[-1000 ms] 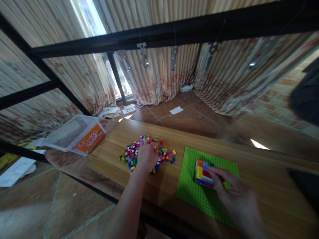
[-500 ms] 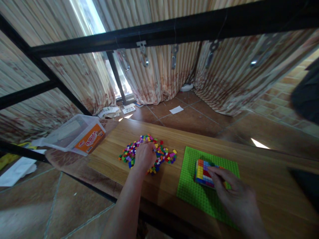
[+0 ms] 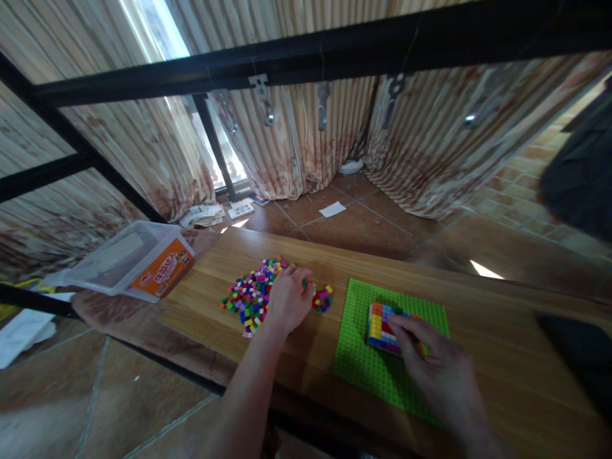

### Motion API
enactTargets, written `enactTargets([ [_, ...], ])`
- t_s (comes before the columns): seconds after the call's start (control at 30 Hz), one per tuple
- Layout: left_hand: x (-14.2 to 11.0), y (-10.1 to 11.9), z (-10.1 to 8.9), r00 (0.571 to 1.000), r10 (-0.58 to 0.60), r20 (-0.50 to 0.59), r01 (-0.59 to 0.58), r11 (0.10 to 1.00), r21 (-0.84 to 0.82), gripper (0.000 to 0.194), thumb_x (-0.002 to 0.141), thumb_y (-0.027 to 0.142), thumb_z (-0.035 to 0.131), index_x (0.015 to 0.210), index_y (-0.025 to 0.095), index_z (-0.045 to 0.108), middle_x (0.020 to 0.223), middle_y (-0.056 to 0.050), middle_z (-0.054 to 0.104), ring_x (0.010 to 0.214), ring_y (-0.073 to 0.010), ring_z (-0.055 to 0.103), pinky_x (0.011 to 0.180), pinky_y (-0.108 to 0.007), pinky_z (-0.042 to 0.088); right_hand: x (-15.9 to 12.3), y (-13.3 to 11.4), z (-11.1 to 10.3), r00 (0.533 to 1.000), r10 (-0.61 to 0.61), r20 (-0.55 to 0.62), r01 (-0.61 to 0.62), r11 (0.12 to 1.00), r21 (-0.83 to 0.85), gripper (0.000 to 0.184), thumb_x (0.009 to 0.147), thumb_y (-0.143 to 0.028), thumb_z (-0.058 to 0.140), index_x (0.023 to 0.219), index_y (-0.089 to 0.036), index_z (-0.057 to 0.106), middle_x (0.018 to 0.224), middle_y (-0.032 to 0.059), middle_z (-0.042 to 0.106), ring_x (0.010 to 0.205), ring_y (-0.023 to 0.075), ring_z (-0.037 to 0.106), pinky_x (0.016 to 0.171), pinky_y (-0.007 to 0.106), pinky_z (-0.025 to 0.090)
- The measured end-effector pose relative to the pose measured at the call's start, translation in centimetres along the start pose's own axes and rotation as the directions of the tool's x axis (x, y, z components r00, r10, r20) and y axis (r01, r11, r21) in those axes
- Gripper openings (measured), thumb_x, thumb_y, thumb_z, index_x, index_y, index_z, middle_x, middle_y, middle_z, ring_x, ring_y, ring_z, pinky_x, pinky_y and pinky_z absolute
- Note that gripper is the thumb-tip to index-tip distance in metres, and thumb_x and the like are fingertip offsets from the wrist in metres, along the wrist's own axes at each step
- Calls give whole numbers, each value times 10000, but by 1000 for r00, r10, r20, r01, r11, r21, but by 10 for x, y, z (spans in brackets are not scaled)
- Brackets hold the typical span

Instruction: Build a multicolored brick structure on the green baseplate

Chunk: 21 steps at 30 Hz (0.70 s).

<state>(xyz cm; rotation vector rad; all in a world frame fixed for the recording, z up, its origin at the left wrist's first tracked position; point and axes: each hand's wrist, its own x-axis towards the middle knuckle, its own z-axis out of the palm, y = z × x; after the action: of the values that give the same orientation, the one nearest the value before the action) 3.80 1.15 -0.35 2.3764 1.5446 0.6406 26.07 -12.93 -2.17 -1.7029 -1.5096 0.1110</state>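
A loose pile of small coloured toy bricks (image 3: 253, 290) lies on the wooden table. My left hand (image 3: 289, 299) is over the pile's right side with its fingers curled down; what they hold, if anything, is hidden. On the green studded baseplate (image 3: 358, 319) stands a block of building bricks (image 3: 377, 325) in rows of yellow, orange, blue and red. My right hand (image 3: 437, 360) reaches over it from the right, thumb and forefinger pinched together at the block's top. Any small piece between those fingertips cannot be made out, and the hand covers the block's right part.
A clear plastic box (image 3: 124, 255) with an orange label is at the table's left end. A dark flat object (image 3: 574, 350) lies at the right. A black metal bar (image 3: 287, 54) with hanging hooks crosses above. Curtains and papers on the tiled floor are beyond.
My left hand has moved a little right across the brick pile, uncovering bricks on its left. My right hand stays pinched at the block. The whole view has shifted slightly.
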Motion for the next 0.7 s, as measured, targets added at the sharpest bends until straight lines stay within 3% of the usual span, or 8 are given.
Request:
enactTargets([
  [0.1, -4, 21, 13, 997, 65, 53, -66, 998, 22, 217, 861, 252, 613, 1060, 191, 674, 1060, -80, 677, 1043, -243, 582, 971, -389, 455, 0, -1, -1, 1000, 4, 7, -4, 1000, 9, 252, 923, -409, 542, 943, -257, 743, 945, 19, 779, 831, 194, 747, 764, 308, 605],
  [0.23, -4, 38, 26, 996, 24, 90, -34, 993, 111, 237, 847, 260, 622, 1064, 178, 674, 1073, -97, 674, 1067, -280, 555, 984, -436, 437, 0, 1, -2, 1000, 17, 13, -17, 1000, 5, 243, 917, -396, 545, 936, -256, 744, 939, 21, 778, 820, 197, 746, 774, 320, 604],
  [0.5, 3, 45, 34, 997, -20, 74, 5, 980, 198, 214, 869, 144, 522, 1010, 180, 679, 1017, -102, 682, 1039, -271, 593, 974, -437, 441, 2, 0, -13, 998, 61, -8, -61, 998, 34, 233, 911, -386, 551, 929, -252, 741, 938, 29, 774, 819, 197, 735, 784, 326, 594],
  [0.6, 3, 44, 26, 1000, 5, -6, -5, 1000, 26, 241, 879, 134, 506, 1052, 165, 670, 1015, -109, 683, 1000, -253, 619, 962, -422, 463, 4, 1, -19, 991, 122, -53, -119, 991, 60, 227, 906, -382, 564, 924, -245, 743, 939, 33, 773, 822, 199, 730, 773, 318, 587],
  [0.7, -2, 48, 20, 1000, 12, -14, -17, 917, -399, 237, 885, 169, 528, 1087, 171, 653, 1016, -84, 686, 954, -201, 645, 897, -346, 511, 6, 3, -22, 964, 228, -135, -212, 969, 128, 234, 892, -406, 593, 910, -234, 750, 912, 42, 774, 801, 204, 726, 743, 320, 588],
])
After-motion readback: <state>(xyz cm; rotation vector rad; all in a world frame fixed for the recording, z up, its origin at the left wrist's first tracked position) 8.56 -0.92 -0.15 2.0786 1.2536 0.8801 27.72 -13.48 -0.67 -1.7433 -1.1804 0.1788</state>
